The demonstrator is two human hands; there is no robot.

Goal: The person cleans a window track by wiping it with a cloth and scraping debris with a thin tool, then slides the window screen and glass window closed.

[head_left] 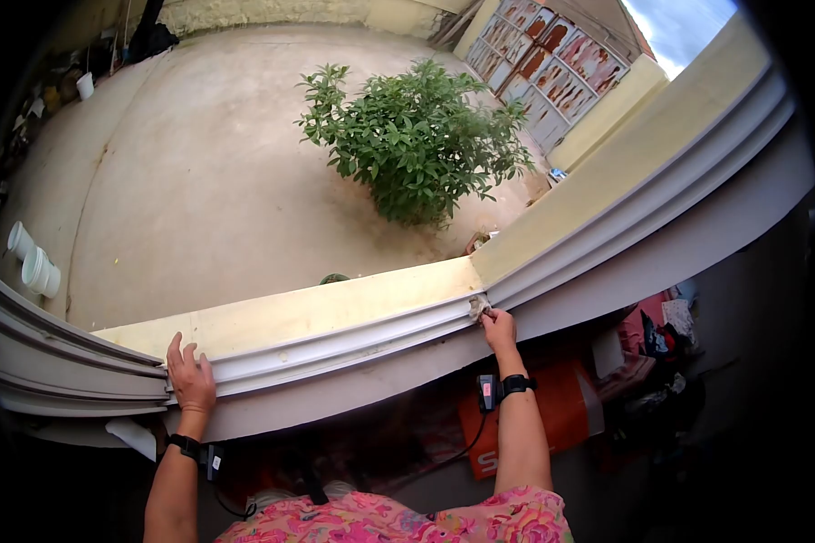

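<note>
Head view: at right of centre, the right hand (499, 331) pinches a pale crumpled cloth (476, 307) between closed fingertips, against the corner of the white window track (335, 349). At lower left, the left hand (192, 376) rests on the track's other end, fingers loosely spread and holding nothing. A leafy bush (417, 145) stands upper centre.

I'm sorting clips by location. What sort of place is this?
Probably a home beside a walled yard: a white window track runs across the front, a leafy shrub grows outside, and a rusty metal gate stands beyond.
</note>
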